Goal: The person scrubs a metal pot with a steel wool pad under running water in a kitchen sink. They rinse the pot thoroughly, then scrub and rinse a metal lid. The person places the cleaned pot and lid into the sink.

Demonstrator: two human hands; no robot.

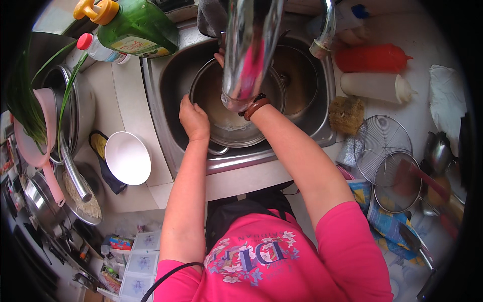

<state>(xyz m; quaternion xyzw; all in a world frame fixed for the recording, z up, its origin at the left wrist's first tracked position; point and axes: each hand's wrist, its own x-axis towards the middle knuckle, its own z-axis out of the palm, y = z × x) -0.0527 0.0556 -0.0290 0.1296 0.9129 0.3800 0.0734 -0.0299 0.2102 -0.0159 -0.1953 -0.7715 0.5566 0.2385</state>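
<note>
A round metal pot [245, 142] with cloudy liquid and some bubbles in it stands in the steel sink [175, 145]. My left hand [195, 120] grips its left rim. The metal faucet [253, 49] hangs over the pot and hides most of my right hand; a few fingertips [220, 57] show at the pot's far rim, and the wrist with a brown bracelet [257, 108] shows below the spout. What the right hand's palm touches is hidden. A round vessel or lid [313, 81] lies behind the pot, at the sink's right, over brownish water.
Left of the sink are a green dish soap bottle [147, 28], a white bowl [128, 158] and a pink strainer [47, 151] with green leaves. To the right lie squeeze bottles [371, 87], a brown scrubber [346, 115] and wire skimmers [383, 147]. A second spout [320, 47] hangs at the back right.
</note>
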